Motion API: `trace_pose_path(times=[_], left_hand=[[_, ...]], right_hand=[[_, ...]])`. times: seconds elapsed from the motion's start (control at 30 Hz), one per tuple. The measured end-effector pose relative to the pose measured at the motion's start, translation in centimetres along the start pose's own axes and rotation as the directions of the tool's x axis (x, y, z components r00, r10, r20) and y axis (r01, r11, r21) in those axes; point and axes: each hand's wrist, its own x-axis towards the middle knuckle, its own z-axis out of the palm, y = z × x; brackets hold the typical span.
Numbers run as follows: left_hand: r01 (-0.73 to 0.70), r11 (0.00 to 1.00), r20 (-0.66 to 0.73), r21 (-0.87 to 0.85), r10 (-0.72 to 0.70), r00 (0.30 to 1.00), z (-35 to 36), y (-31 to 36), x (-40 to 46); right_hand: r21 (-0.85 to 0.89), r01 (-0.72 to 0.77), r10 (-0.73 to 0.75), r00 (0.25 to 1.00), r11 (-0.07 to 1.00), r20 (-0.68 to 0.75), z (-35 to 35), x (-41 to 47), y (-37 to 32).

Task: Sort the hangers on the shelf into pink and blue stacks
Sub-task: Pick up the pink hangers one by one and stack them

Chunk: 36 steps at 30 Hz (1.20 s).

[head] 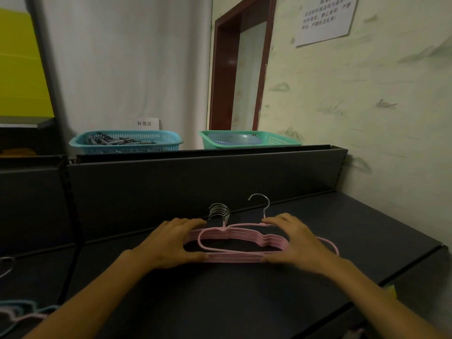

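A stack of several pink hangers lies flat on the dark shelf, its metal hooks bunched toward the back wall. One more pink hanger lies on top, shifted to the right, with its hook standing apart. My left hand grips the stack's left end, fingers over the top bar and thumb at the bottom bar. My right hand grips the right side, fingers near the shifted hanger's neck, thumb on the bottom bar. At the lower left edge lie mixed blue and pink hangers, partly cut off.
A dark back panel rises behind the shelf. Above it stand a blue basket holding clips and a green basket. The wall closes the right side. A lone metal hook shows at the left edge.
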Motion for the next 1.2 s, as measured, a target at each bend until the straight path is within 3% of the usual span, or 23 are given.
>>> trace_pose_path(times=[0.3,0.7,0.97,1.2], left_hand=[[0.018,0.999,-0.006,-0.051,-0.018,1.000,-0.6,-1.9,-1.7],[-0.062,0.998,0.000,-0.011,0.062,0.998,-0.7,-2.0,-1.5],[-0.096,0.995,0.036,0.036,0.095,0.995,-1.5,-2.5,-1.0],[-0.085,0.995,0.128,0.057,0.077,0.989,-1.7,-1.9,0.2]], right_hand=[[0.015,0.074,-0.075,0.993,0.997,0.091,3.5,4.5,-4.7],[0.031,0.058,-0.061,0.991,0.998,0.117,4.0,4.7,-5.2],[-0.156,-0.035,0.071,0.970,0.987,0.234,0.5,3.0,-2.1],[-0.207,-0.079,0.138,0.949,0.975,0.285,-0.5,2.7,-1.4]])
